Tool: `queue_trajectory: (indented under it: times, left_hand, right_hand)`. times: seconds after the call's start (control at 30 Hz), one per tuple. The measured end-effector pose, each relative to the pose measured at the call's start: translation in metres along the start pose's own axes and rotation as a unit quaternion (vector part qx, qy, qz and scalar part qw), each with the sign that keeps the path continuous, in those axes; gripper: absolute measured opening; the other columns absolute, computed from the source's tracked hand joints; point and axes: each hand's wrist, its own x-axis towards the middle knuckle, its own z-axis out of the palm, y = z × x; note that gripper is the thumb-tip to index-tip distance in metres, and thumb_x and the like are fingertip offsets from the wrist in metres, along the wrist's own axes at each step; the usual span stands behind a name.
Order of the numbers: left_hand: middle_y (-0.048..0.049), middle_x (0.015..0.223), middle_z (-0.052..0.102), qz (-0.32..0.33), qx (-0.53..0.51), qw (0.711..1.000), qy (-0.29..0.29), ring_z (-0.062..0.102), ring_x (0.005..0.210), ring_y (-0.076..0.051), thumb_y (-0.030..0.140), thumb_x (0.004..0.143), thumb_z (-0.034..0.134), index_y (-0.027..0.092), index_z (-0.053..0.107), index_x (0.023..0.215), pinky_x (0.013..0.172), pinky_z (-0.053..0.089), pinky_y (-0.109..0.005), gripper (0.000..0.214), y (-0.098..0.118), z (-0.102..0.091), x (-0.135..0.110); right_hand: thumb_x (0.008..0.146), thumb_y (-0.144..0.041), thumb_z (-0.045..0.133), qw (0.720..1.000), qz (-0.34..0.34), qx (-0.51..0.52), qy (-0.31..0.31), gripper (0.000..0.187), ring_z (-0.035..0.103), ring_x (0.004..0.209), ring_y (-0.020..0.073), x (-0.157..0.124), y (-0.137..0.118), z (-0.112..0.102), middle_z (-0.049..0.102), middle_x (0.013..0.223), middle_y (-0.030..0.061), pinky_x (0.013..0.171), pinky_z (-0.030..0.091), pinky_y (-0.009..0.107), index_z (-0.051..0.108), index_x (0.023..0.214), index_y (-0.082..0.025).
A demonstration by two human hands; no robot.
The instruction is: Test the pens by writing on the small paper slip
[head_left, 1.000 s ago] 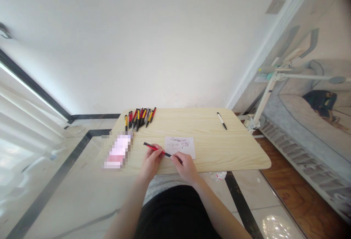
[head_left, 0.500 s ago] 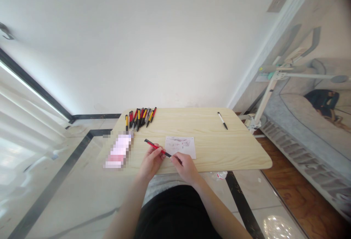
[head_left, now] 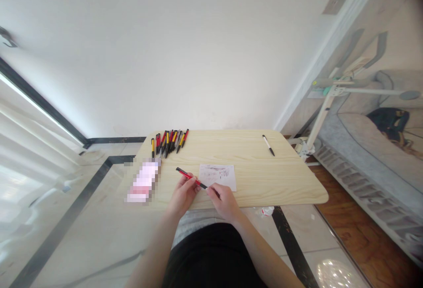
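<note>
A red ballpoint pen with black ends slants between my two hands over the table's near side. Its middle is pinched by my left hand, thumb on top. My right hand is closed at the black tip end, with thumb and forefinger together; its other fingers curl under and the very tip is hidden. Just beyond the hands lies a small white paper with dark and reddish scribbles.
Several red, yellow and grey pens lie bunched at the table's back left. A white pen with black ends rests at the back right. A blurred-out pinkish rectangle lies at the left edge of the wooden table.
The red pen and both hands have shifted very slightly to the right. Both hands keep their hold, and the things on the table stay where they were.
</note>
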Motion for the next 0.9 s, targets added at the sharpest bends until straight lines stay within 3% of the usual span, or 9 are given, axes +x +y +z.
queue_trajectory:
  times: [0.47,0.9]
  left_hand:
    - [0.0009,0.074,0.055,0.007,0.013,1.0,-0.023,0.055,0.07,-0.011,0.019,0.073,0.061,0.018,0.05,0.079,0.064,0.043,-0.024,0.013,0.0,-0.0001,-0.0007]
    - [0.0001,0.08,0.055,-0.019,0.07,0.995,-0.074,0.055,0.075,-0.012,0.008,0.067,0.065,0.019,0.051,0.079,0.068,0.042,-0.026,0.021,0.0023,0.0062,-0.0071]
  right_hand:
    - [0.088,-0.036,0.036,1.0,0.001,0.008,-0.003,0.036,0.043,0.051,0.0102,0.0003,-0.0005,0.0001,0.047,0.053,-0.0023,0.051,0.029,0.022,0.047,0.059,-0.018]
    - [0.089,-0.035,0.034,1.0,-0.002,0.005,-0.003,0.036,0.047,0.054,0.0115,-0.0005,-0.0001,-0.0001,0.051,0.054,-0.0008,0.053,0.031,0.022,0.053,0.063,-0.018]
